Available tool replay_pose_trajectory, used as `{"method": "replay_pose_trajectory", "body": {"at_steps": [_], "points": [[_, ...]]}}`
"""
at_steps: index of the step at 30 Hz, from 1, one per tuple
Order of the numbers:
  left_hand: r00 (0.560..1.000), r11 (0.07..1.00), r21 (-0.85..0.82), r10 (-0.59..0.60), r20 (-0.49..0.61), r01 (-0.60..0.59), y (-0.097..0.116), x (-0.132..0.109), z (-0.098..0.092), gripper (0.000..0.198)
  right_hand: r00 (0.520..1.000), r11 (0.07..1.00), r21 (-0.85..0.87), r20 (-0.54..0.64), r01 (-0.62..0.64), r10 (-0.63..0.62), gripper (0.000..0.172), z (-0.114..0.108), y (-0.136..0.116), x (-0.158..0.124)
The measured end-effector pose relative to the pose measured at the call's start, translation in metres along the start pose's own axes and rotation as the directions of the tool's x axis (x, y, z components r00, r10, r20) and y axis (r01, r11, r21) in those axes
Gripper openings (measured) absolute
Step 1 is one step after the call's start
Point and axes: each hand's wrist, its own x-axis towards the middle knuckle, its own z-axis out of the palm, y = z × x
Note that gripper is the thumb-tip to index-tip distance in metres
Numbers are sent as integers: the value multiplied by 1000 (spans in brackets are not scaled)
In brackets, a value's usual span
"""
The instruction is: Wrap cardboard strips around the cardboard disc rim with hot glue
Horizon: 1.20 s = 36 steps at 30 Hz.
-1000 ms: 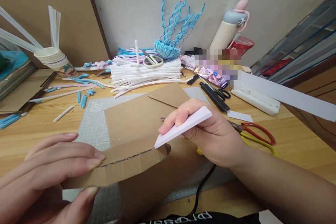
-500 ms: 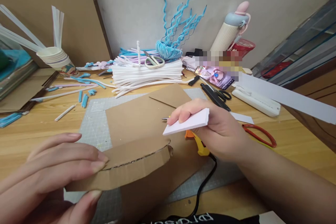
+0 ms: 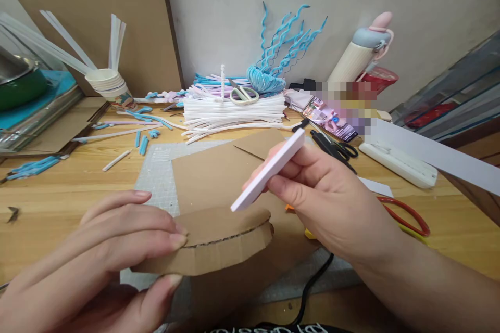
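Note:
My left hand [image 3: 133, 250] pinches a curved cardboard piece [image 3: 230, 250], thumb underneath and fingers on top. A bent cardboard strip forms the side of that piece, and a dark seam runs along its upper edge. In my right hand [image 3: 312, 182] is a thin white foam strip [image 3: 269, 171], pinched between thumb and fingers and tilted, its lower end just above the cardboard piece. Below them a flat cardboard sheet [image 3: 207, 166] lies on a grey cutting mat [image 3: 152, 177]. Behind my right hand, a yellow and orange tool [image 3: 310, 233] is mostly hidden.
White pipe cleaners [image 3: 234, 114] are piled at the back with small scissors [image 3: 244, 94] on top. Paper cups [image 3: 105, 83] hold white strips. At right are a phone [image 3: 330, 117], black scissors [image 3: 344, 150], a white power strip [image 3: 398, 164] and red-handled scissors [image 3: 406, 213]. A black cord [image 3: 308, 291] runs near the front.
My right hand has turned, so the white strip now slants steeply with its lower end toward the cardboard piece. The view has shifted left; my left hand keeps its hold.

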Motion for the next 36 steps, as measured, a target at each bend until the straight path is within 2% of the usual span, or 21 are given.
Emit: {"method": "replay_pose_trajectory", "body": {"at_steps": [2, 3, 4, 7, 13, 18, 23, 27, 32, 36], "points": [[994, 998, -5, 60, 96, -60, 3, -1, -4, 40, 999, 999, -31, 38, 15, -13, 27, 6, -2, 0], [992, 1000, 3, 20, 121, -20, 5, -2, -5, 42, 999, 999, -51, 53, 14, -11, 27, 9, -4, 0], [987, 997, 15, -76, 144, 74, 7, -3, -6, 43, 998, 998, -70, 64, 8, -4, 27, 11, -5, -1], [980, 987, -5, -156, 123, 158, 16, -5, -7, 44, 996, 996, -91, 88, 19, -11, 24, 17, -8, -3], [982, 992, 0, -127, 141, 128, 20, -2, -8, 39, 990, 983, -150, 109, 106, -90, 22, 19, -7, -5], [983, 993, -12, -115, 140, 118, 20, 0, -6, 38, 976, 918, -332, 107, 216, -190, 18, 20, -8, -12], [989, 995, 1, -98, 112, 98, 21, 0, -5, 37, 943, 833, -443, 173, 332, -284, 21, 20, -14, -16], [989, 995, -3, -96, 112, 97, 22, 3, -5, 36, 899, 775, -459, 276, 434, -340, 34, 18, -14, -16], [996, 997, -23, -71, 60, 72, 26, 10, -3, 25, 849, 702, -478, 335, 528, -410, 53, 18, -17, -18], [998, 998, 13, -55, 31, 55, 31, 18, -1, 15, 807, 630, -505, 371, 590, -459, 53, 19, -24, -17]]}}
